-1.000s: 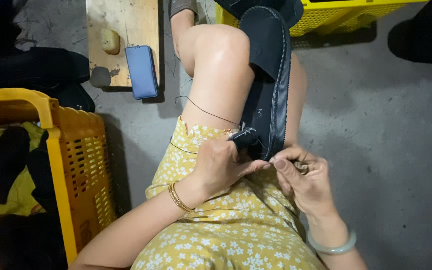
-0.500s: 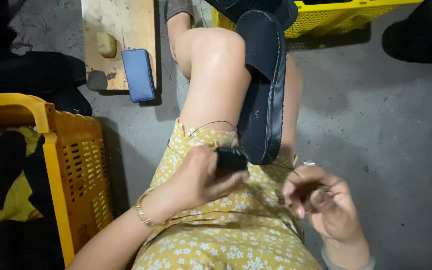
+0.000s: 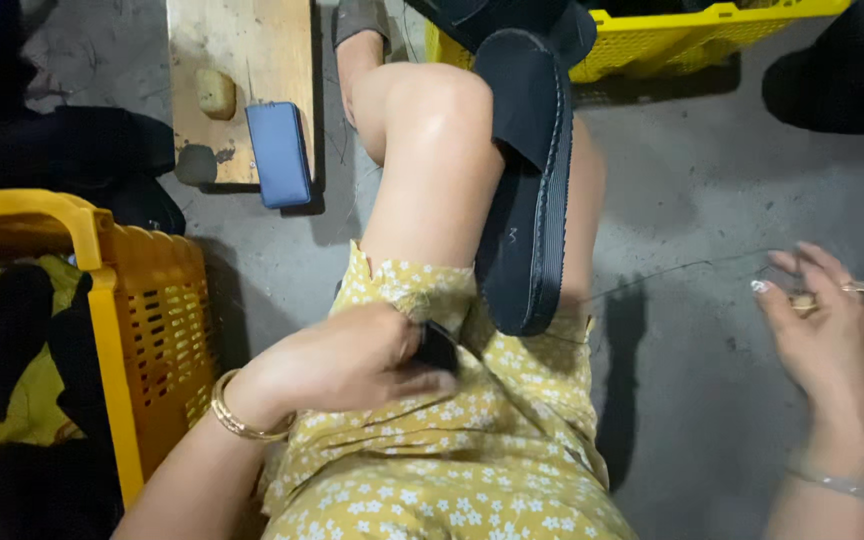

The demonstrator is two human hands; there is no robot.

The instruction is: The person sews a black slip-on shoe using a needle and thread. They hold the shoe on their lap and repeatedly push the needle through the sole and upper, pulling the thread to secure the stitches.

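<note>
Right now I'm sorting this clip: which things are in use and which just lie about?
In use: black sandal sole clamped between the knees; thread; small dark piece in left hand; right hand.
Lying about: blue case, wooden board, yellow crates.
</note>
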